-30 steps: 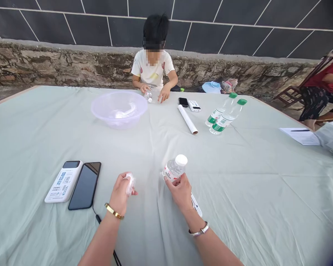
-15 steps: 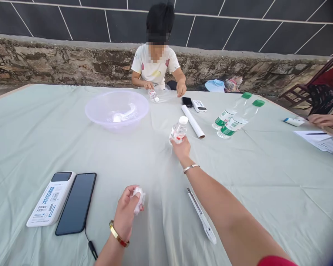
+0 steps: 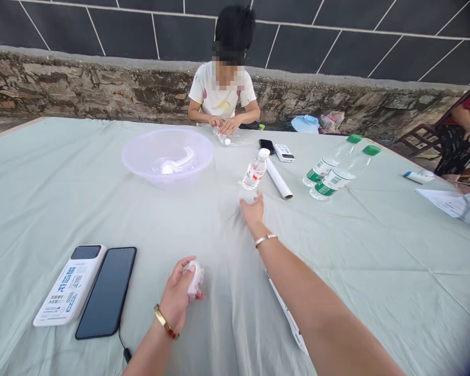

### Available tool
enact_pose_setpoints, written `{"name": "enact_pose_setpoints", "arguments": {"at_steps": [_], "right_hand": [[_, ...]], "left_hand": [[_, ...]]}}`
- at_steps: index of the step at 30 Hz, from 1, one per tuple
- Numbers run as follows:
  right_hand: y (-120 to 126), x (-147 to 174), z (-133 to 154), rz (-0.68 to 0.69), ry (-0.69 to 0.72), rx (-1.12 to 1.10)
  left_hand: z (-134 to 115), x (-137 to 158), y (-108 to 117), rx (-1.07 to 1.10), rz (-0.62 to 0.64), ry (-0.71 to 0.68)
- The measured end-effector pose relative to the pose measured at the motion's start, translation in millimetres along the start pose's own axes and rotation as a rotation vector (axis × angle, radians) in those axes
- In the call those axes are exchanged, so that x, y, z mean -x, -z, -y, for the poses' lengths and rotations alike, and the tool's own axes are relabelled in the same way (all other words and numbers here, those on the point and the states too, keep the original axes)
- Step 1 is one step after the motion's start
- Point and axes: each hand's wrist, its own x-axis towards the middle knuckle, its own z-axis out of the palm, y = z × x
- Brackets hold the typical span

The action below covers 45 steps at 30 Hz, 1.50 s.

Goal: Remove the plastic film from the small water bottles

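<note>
My left hand (image 3: 179,287), low in the middle of the view, is closed around a crumpled wad of clear plastic film (image 3: 195,278). Ahead of it, my right hand (image 3: 253,210) reaches over the cloth with fingers apart and nothing in them. Just beyond its fingertips, a small clear water bottle (image 3: 255,169) with a white cap and a red-and-white label stands upright, apart from the hand. Behind that bottle lies a white roll (image 3: 280,178). Partly hidden under my right forearm is a white utility knife (image 3: 288,316).
A translucent purple basin (image 3: 141,166) holds clear plastic. A power bank (image 3: 68,287) and a phone (image 3: 106,292) lie at left. Two green-capped bottles (image 3: 331,183) stand at right. Across the table, a person (image 3: 223,99) handles another small bottle (image 3: 222,137).
My right hand has let go of the small water bottle and drawn back toward me. The person opposite has brought both hands onto their bottle. My left hand still grips the film.
</note>
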Motion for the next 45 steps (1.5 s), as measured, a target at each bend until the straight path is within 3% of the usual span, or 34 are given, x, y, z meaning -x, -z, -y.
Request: {"name": "enact_pose_setpoints", "arguments": {"at_steps": [3,6,11,14,17,20,24,28,32,35,39,45], "right_hand": [[-3,67,-10,0.061,0.009,-0.034],[-4,109,-16,0.154,0.231,-0.046],[-1,114,-13,0.202,0.258,0.091],[0,113,-10,0.221,0.261,0.135],[0,116,-7,0.229,0.267,0.174],[-1,118,-6,0.239,0.291,0.221],[-3,114,-2,0.252,0.313,0.288],[0,122,4,0.254,0.288,0.293],[11,168,-4,0.193,0.254,0.196],[25,216,-23,0.185,0.303,0.135],[45,255,-44,0.184,0.384,0.141],[56,260,-35,0.187,0.425,0.214]], "left_hand": [[-39,-16,-13,0.102,0.029,0.051],[-100,-40,-33,0.166,0.064,0.031],[-210,-87,-70,0.336,-0.025,-0.191],[-232,-97,-78,0.313,-0.028,-0.238],[-199,-82,-72,0.166,0.044,-0.31],[-124,-51,-58,0.046,0.13,-0.255],[-11,-10,-38,-0.15,0.068,-0.145],[63,17,-20,-0.46,0.011,-0.254],[86,28,-9,-0.935,0.001,-0.546],[87,32,-8,-1.259,-0.003,-0.626],[89,38,-10,-1.353,0.038,-0.648],[98,58,-3,-1.382,0.039,-0.651]]}}
